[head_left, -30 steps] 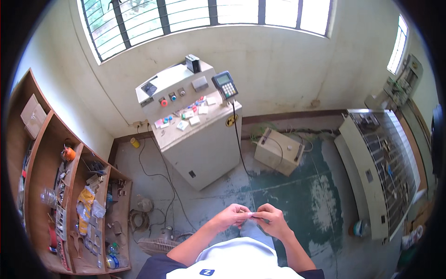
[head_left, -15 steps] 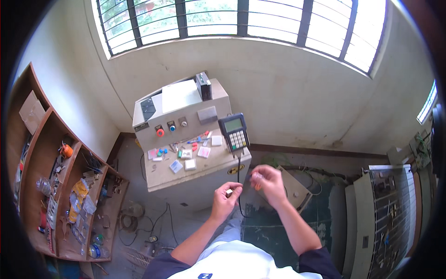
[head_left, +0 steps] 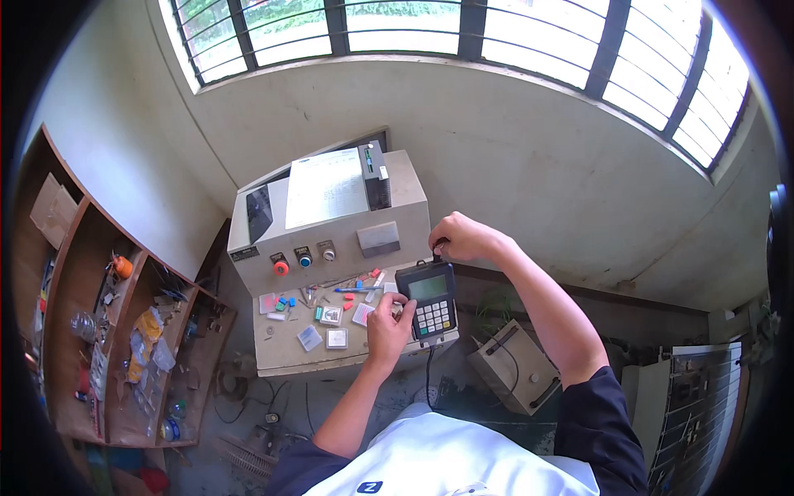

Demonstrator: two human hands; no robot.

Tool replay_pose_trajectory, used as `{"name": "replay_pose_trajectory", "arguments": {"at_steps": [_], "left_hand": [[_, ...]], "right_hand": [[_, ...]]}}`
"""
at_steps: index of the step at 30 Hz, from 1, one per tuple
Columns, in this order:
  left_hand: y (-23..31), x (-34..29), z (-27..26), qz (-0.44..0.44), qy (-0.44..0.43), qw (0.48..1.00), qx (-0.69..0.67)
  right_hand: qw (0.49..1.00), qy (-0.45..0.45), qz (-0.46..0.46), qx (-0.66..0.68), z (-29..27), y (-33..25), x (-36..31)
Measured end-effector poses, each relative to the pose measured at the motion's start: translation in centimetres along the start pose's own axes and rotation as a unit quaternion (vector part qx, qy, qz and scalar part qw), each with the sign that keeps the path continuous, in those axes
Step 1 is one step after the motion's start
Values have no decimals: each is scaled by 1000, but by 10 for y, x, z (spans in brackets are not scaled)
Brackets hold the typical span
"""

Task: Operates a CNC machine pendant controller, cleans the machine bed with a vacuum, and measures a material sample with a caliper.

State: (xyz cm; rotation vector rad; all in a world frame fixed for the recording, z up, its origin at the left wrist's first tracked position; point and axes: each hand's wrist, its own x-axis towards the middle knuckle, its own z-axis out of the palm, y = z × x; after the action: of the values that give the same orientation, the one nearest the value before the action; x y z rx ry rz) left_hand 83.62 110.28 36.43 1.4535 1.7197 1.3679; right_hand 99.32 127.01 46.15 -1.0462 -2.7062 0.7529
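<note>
A dark handheld keypad controller with a grey screen rests against the right end of the machine's ledge. At its left edge is my left hand, fingers curled closed; a small object seems to be between them, too hidden to name. My right hand is closed in a pinch just above the controller's top edge, around something small and dark that I cannot make out. On the ledge left of my left hand lie a square clear case, a bluish-white case and a pink-white case.
The machine cabinet carries a red button, a blue button, a paper sheet and a black box. A cluttered wooden shelf stands left. A beige box sits on the floor at right. A cable hangs from the controller.
Both hands have moved up and forward to the controller: the left to its left edge, the right to its top. The small light block seen in my left hand is now hidden.
</note>
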Motion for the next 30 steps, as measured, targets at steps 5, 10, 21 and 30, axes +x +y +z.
{"name": "replay_pose_trajectory", "arguments": {"at_steps": [5,10,21,30], "left_hand": [[-9,2,11,-1,6,1000,-5],[-10,-3,16,17,36,999,-25],[-35,-13,3,-44,43,993,-100],[21,-48,26,-15,54,985,-160]], "right_hand": [[997,-77,-10,-23,-11,-1,11],[998,-61,-17,-6,-5,3,12],[995,-93,-44,-14,2,8,21],[955,270,-72,98,28,24,-42]]}}
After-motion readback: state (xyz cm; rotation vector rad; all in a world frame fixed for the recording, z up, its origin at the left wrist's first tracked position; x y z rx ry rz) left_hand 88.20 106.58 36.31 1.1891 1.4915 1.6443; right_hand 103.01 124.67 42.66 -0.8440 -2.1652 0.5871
